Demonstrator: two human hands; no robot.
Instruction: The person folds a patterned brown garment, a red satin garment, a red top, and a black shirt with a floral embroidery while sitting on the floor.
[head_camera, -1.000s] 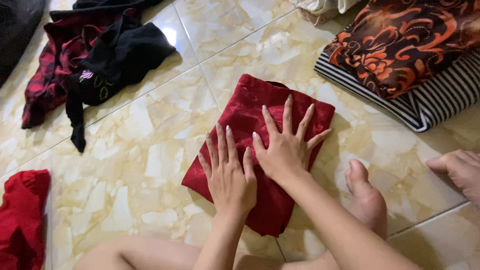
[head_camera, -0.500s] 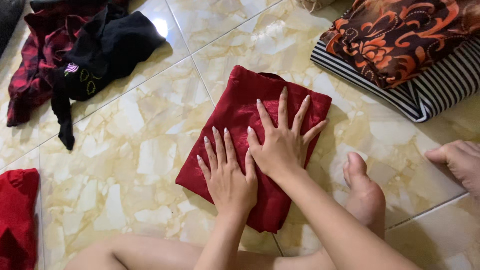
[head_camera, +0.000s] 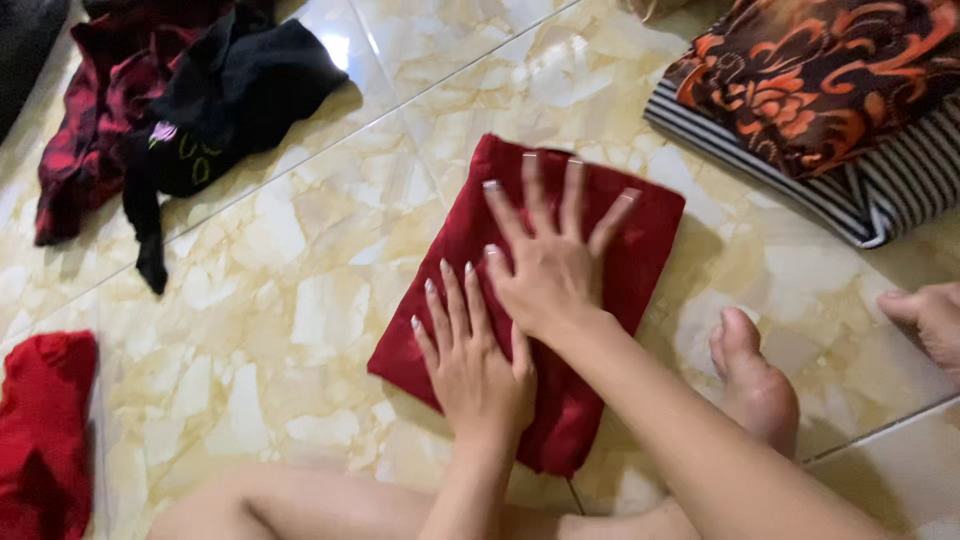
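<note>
Red folded cloth (head_camera: 640, 235) on the tiled floor (head_camera: 300, 260).
Left hand (head_camera: 475, 365) and right hand (head_camera: 550, 265) lie flat on it, fingers spread, gripping nothing.

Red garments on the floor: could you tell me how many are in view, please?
2 plainly red: the folded dark red cloth under both hands, and a bright red garment at the left edge. Others may lie outside the frame.

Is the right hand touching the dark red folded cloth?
Touching. The head view shows the right hand flat on the dark red folded cloth, fingers spread.
</note>
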